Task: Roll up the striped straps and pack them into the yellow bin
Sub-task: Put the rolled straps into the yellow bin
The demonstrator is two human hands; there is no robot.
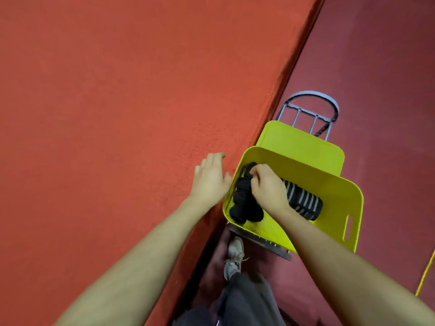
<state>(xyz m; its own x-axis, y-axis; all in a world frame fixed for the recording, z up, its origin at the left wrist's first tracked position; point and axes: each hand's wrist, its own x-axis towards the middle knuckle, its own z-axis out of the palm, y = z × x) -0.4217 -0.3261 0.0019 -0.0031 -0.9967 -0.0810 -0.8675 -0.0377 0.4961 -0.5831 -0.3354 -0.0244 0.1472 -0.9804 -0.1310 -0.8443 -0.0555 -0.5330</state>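
1. While the right hand (267,187) reaches down into the bright yellow plastic bin (334,196), its fingers curl round a black rolled strap (246,184); the left hand (210,177) lies flat and open at the red felt counter's (117,102) edge, just beside the bin.
2. Beside the dark rolls lies 1 black-and-white striped strap roll (303,203), near the bin's far wall.
3. Risk: released loosely, the gripped roll could spring open; pressing hard might tip the bin.
4. Behind it a grey metal trolley frame (310,109) crowds the maroon floor (388,90).
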